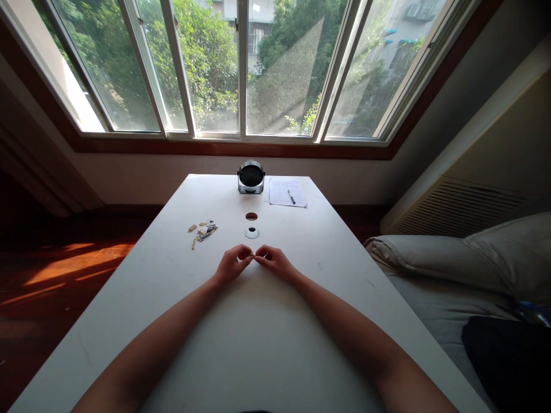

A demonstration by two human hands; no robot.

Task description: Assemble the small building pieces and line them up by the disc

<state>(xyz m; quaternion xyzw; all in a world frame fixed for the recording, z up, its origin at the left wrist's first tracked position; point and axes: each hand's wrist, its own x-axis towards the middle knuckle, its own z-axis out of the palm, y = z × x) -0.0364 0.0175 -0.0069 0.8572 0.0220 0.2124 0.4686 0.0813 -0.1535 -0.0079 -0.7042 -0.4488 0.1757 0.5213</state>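
Both my hands rest on the white table [172, 321], fingertips meeting near its middle. My left hand [233, 264] is pinched shut and my right hand [272, 261] is pinched shut too; between them they hold a tiny piece too small to name. A little heap of small tan and dark parts [203, 232] lies on the table to the far left of my hands. Just beyond my fingers sit a small white ring-shaped cap [252, 232] and a round hole in the tabletop [251, 216].
A small black and silver round device [251, 177] stands at the table's far edge, next to a sheet of paper [284, 192] with a pen [291, 197]. A large window is behind. Grey cushions [465, 252] lie on the right; wooden floor on the left.
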